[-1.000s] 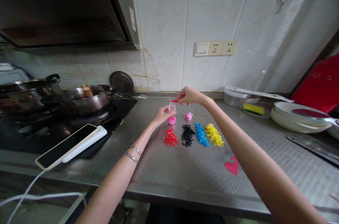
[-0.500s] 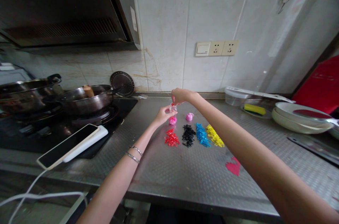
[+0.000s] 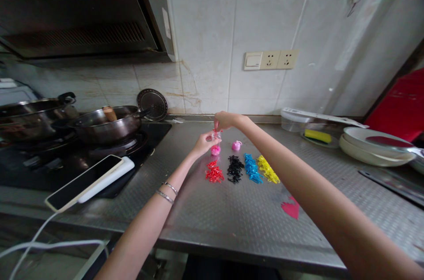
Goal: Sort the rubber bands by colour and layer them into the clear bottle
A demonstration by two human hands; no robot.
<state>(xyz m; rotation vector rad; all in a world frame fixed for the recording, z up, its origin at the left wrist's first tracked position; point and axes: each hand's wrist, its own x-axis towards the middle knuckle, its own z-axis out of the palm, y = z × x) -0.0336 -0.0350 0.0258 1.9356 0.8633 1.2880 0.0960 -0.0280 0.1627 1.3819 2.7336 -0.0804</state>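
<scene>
My left hand (image 3: 202,144) is closed around a small clear bottle (image 3: 215,151) with a pink base, standing on the metal counter. Right over the bottle's open mouth, my right hand (image 3: 226,119) points its fingers down, pinching small red pieces (image 3: 217,130). Just to the right sits a pink cap (image 3: 236,145) with a loop. Nearer me lie sorted piles of small pieces: a red pile (image 3: 214,172), a black pile (image 3: 235,169), a blue pile (image 3: 253,168) and a yellow pile (image 3: 268,169). They look like little bands or clips; their exact kind is unclear.
A phone on a white power bank (image 3: 88,183) lies by the stove at left, cable trailing. Pans (image 3: 106,125) stand on the burners. A torn pink scrap (image 3: 290,208) lies near my right forearm. At right are a sponge (image 3: 318,136), stacked bowls (image 3: 371,152) and a knife (image 3: 391,187).
Both hands stay almost where they were at the bottle. The red pieces under my right fingers sit slightly differently at its mouth; the piles look unchanged.
</scene>
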